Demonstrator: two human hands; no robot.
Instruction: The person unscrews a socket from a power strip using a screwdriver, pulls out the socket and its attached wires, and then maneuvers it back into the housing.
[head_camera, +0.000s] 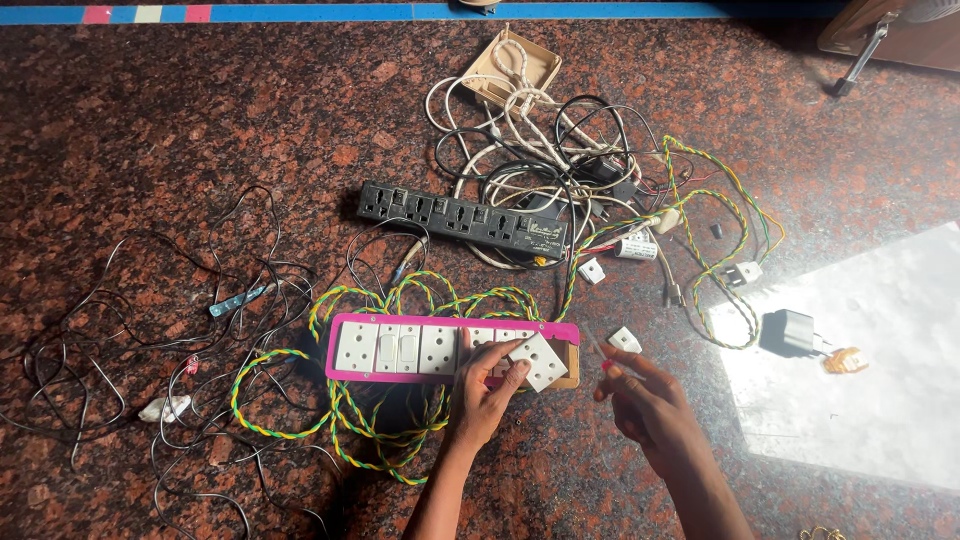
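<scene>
we see our left hand (490, 385) pinching a white socket module (538, 361) between thumb and fingers, holding it tilted over the right end of the pink-framed switch board (352, 321). the board lies flat on the speckled reddish-brown stone floor (150, 130), with white sockets and switches seated in a row in its frame. our right hand (640, 395) hovers just to the right of the board, fingers loosely curled and partly spread, touching nothing we can make out; a small white switch piece (624, 339) lies on the floor just above its fingertips.

a green-and-yellow twisted wire (290, 412) loops around and under the board. above it lies a black power strip (460, 216), its far end buried in a tangle of white and black cables (530, 130), and a beige square box (513, 62) sits at the top of that tangle. thin black wires (120, 330) sprawl over the floor to the left. to the right, at the edge of a bright sunlit patch, sit a black plug adapter (789, 332) and a small orange part (845, 360), close beside each other.
</scene>
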